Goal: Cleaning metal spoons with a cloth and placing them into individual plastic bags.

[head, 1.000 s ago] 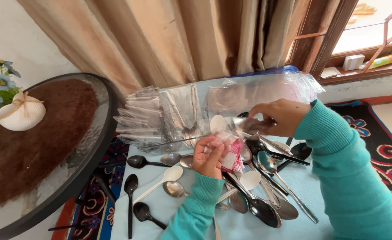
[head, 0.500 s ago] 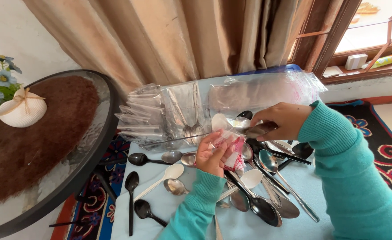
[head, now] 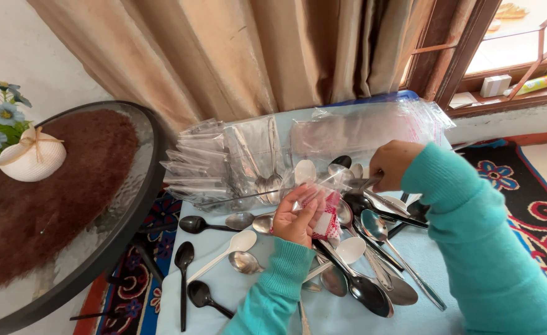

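My left hand (head: 295,217) holds a small clear plastic bag (head: 320,208) with a red and white patterned strip, over a light blue table (head: 236,291). My right hand (head: 392,164) grips the handles of spoons (head: 335,172), a white one and metal ones, whose bowls point at the bag's mouth. Under both hands lies a heap of loose metal, white and black spoons (head: 366,267).
Stacks of clear bags (head: 224,161), some with cutlery inside, lie at the table's far side before a tan curtain (head: 236,56). Black spoons (head: 183,267) lie at the left. A round glass table (head: 56,217) with a flower pot (head: 25,155) stands left. A patterned rug (head: 534,205) covers the floor.
My right hand has shifted right and slightly up with the spoons. My left hand has lifted the small bag up toward the spoon bowls.
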